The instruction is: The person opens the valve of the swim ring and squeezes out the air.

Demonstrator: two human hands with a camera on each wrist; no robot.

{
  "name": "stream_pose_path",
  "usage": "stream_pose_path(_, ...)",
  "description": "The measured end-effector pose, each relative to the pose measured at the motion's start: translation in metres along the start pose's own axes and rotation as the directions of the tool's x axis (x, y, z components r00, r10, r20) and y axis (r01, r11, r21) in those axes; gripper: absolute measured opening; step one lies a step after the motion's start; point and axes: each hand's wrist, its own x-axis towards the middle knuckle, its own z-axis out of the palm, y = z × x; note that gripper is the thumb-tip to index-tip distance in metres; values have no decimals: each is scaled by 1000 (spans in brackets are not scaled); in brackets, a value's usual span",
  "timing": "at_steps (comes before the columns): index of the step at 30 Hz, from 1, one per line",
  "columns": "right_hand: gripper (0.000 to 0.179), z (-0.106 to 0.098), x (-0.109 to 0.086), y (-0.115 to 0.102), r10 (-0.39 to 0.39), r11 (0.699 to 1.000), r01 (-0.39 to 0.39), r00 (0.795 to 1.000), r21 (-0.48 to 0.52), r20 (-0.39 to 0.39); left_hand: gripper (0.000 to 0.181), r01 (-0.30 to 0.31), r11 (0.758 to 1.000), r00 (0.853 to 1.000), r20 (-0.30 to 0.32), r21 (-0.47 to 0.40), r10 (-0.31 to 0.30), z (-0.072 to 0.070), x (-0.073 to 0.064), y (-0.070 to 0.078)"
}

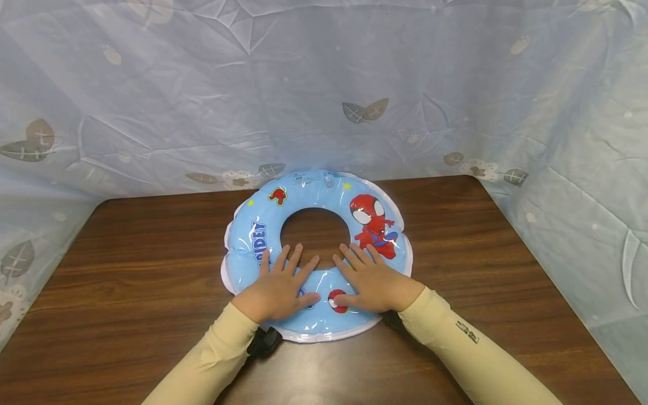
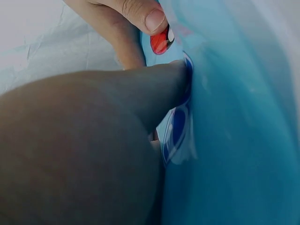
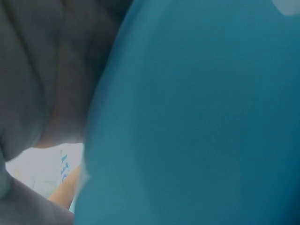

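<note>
A blue inflatable swim ring with a white rim lies on the table, puffed with air. It bears a red cartoon figure at its right and blue lettering at its left. My left hand rests on the near left part, fingers spread and straight towards the central hole. On the near right part lies my right hand, also with spread fingers, its thumb over a small red print. In the left wrist view the left thumb touches the ring's blue surface. The ring's side fills most of the right wrist view.
The dark wooden table reaches out on both sides of the ring. Behind it hangs a pale blue-grey cloth with leaf and flower prints, and the cloth also runs along both sides. A black strap device sits at the left wrist.
</note>
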Motion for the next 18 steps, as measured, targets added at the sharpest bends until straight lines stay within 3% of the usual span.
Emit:
stream_pose_path(6, 90, -3, -1, -1, -2, 1000, 2, 1000, 4, 12, 78, -8, 1000, 1000, 5, -18, 8, -10, -6, 6)
stream_pose_path(18, 91, -3, -1, -1, -2, 1000, 2, 1000, 1, 10, 80, 2, 1000, 1000, 19, -20, -2, -9, -4, 4)
